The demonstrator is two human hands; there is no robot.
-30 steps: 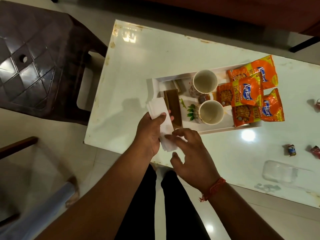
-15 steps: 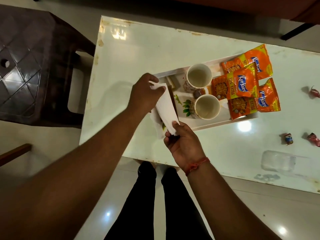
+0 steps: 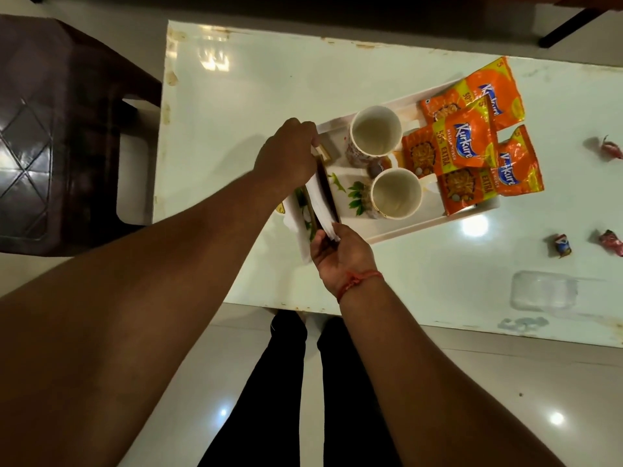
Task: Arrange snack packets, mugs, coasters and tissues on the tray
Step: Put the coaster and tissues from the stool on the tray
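Observation:
A white tray (image 3: pixel 397 230) lies on the white table (image 3: pixel 256 82). On it stand two white mugs, one farther (image 3: pixel 375 133) and one nearer (image 3: pixel 396 194), with three orange snack packets (image 3: pixel 458 146) at its right end. My left hand (image 3: pixel 286 156) and my right hand (image 3: pixel 340 254) hold the two ends of a stack of white tissues (image 3: pixel 318 203) on edge over the tray's left end, next to a brown coaster (image 3: pixel 325 183). A second small coaster (image 3: pixel 323 153) lies by my left fingers.
A dark plastic chair (image 3: pixel 60 129) stands left of the table. Wrapped candies (image 3: pixel 560 245) and a clear plastic lid (image 3: pixel 542 293) lie on the table's right part. My legs are below the near edge.
The tissues went from lying flat at the tray's near left corner to being held on edge over the tray's left end; my left hand moved to the far end, my right to the near end.

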